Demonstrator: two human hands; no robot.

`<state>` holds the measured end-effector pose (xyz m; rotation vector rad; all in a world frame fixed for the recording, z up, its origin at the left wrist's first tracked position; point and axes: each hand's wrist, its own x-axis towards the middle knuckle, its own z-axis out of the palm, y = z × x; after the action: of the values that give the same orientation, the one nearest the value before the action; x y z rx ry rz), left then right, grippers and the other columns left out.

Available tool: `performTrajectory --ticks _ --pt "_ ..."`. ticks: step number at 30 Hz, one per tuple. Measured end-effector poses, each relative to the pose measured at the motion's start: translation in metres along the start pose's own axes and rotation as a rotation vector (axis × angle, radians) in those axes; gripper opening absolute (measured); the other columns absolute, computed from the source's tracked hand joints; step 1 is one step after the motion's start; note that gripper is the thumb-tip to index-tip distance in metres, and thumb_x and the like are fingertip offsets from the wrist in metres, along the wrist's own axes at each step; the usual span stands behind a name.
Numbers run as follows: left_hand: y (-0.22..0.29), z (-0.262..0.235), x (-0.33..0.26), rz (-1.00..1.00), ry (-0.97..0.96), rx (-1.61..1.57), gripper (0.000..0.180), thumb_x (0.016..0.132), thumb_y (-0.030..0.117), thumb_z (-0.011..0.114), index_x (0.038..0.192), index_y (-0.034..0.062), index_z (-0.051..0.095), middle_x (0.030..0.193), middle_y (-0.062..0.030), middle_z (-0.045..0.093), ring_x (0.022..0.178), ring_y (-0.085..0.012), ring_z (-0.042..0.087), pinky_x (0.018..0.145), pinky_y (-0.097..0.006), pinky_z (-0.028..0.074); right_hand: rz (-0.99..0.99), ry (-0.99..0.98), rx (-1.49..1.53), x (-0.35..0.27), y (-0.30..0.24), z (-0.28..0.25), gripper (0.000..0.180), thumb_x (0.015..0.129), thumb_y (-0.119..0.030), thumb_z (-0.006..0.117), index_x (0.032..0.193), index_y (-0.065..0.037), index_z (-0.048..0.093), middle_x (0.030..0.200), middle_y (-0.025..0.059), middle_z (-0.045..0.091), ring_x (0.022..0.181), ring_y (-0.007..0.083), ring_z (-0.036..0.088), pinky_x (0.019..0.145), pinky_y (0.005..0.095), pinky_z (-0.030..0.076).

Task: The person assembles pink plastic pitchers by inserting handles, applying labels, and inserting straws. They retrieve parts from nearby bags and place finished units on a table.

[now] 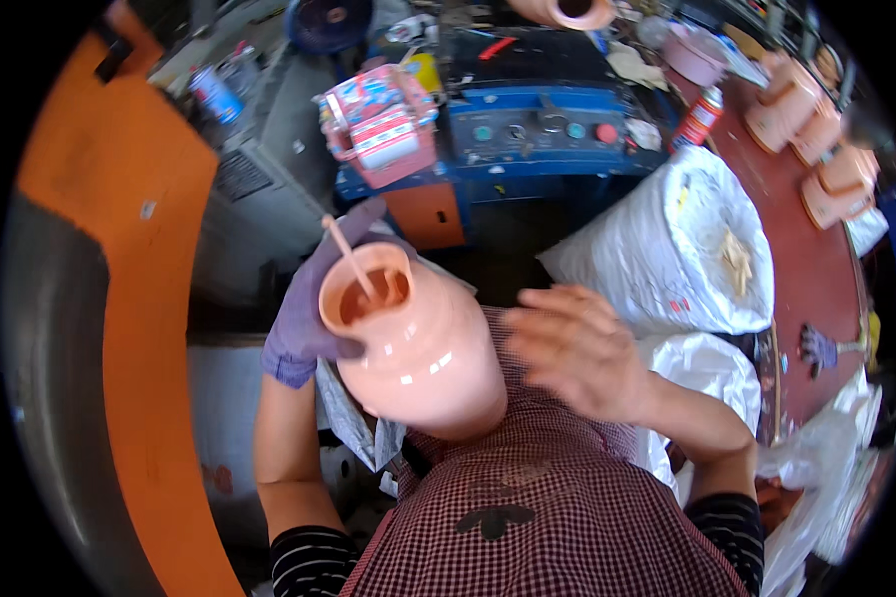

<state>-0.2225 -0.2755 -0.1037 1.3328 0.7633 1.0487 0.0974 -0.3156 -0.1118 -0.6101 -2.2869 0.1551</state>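
Note:
A glossy pink plastic jug rests tilted against my checked apron, its round mouth facing up. My left hand, in a purple glove, grips it around the neck. A thin pink plastic stick pokes out of the mouth; its lower end is inside. Whether the stick is joined to the jug I cannot tell. My right hand is bare and smeared by motion, its fingers stretched out with nothing seen in them. It hovers to the right of the jug, apart from it.
Ahead is a blue control panel with buttons. A pink basket stands left of it. To the right are a large white sack, a red spray can and several pink jugs on a red-brown table. An orange machine frame borders the left.

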Motion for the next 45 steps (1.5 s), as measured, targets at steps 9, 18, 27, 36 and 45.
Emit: performTrajectory --ticks 9,18,27,36,45 --pt "0.001 0.056 -0.012 -0.272 -0.118 0.277 0.057 0.092 0.011 0.053 0.144 0.0004 0.032 0.119 -0.0164 0.060 0.103 -0.0261 0.063 0.092 -0.035 0.051 -0.235 0.236 0.286 0.052 -0.032 0.030 0.022 0.077 -0.019 0.059 0.092 -0.004 0.063 0.083 0.0046 0.061 0.091 0.0228 0.058 0.080 0.0339 0.048" --pt "-0.008 0.073 0.014 -0.048 -0.510 0.518 0.120 0.054 0.030 0.089 0.148 0.0009 0.020 0.127 -0.0177 0.056 0.112 -0.0301 0.059 0.100 -0.041 0.045 -0.111 -0.240 0.279 0.028 -0.024 0.033 0.032 0.085 -0.025 0.058 0.089 0.007 0.062 0.064 0.0143 0.062 0.072 0.0318 0.062 0.073 0.0398 0.049" --pt "0.037 0.076 -0.034 -0.050 0.161 0.861 0.125 0.057 0.045 0.086 0.150 -0.0025 0.017 0.128 -0.0168 0.053 0.115 -0.0294 0.056 0.102 -0.041 0.041 -0.411 0.059 0.022 0.026 0.055 -0.018 0.023 0.086 -0.022 0.058 0.101 -0.006 0.063 0.112 0.0107 0.061 0.103 0.0276 0.059 0.086 0.0464 0.048" --pt "0.063 0.040 -0.033 0.340 0.975 1.342 0.100 0.065 0.016 0.079 0.149 0.0018 0.027 0.152 -0.0164 0.033 0.136 -0.0297 0.038 0.112 -0.041 0.032 1.333 -0.533 -1.074 -0.262 0.374 -0.109 0.040 0.093 -0.036 0.055 0.108 -0.001 0.066 0.119 0.0209 0.062 0.110 0.0381 0.060 0.094 0.0486 0.048" --pt "0.029 0.092 -0.002 0.259 0.629 1.142 0.101 0.058 0.019 0.090 0.141 -0.0003 0.034 0.134 -0.0145 0.047 0.119 -0.0251 0.052 0.101 -0.039 0.042 1.323 -0.138 -0.826 -0.212 0.337 -0.150 0.039 0.084 -0.037 0.065 0.086 0.002 0.069 0.100 0.0204 0.069 0.094 0.0397 0.065 0.081 0.0448 0.051"
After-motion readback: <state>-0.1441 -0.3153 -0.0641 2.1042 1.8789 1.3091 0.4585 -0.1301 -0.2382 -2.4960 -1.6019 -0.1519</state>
